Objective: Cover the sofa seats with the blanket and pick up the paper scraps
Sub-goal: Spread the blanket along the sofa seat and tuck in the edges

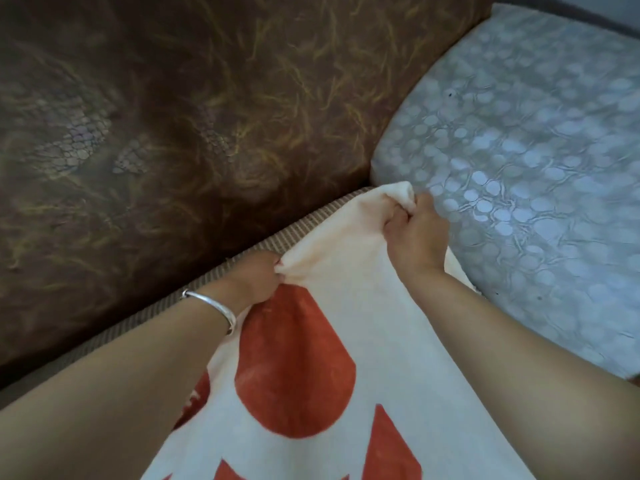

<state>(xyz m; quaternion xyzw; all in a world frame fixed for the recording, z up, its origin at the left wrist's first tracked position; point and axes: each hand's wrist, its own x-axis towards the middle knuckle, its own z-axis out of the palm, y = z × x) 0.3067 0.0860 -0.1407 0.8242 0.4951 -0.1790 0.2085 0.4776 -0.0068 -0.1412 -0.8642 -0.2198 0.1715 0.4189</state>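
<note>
A cream blanket with large red-orange shapes stretches from the bottom of the view up toward the sofa's back corner. My left hand, with a silver bangle on its wrist, pinches the blanket's top edge beside the brown backrest. My right hand is closed on a bunched corner of the blanket, close to the pale blue-grey cushion. A strip of ribbed tan seat shows between the blanket and the backrest. No paper scraps are in sight.
The brown patterned backrest fills the upper left. The pale blue-grey cushion with a circle pattern fills the right side and meets the backrest at the corner.
</note>
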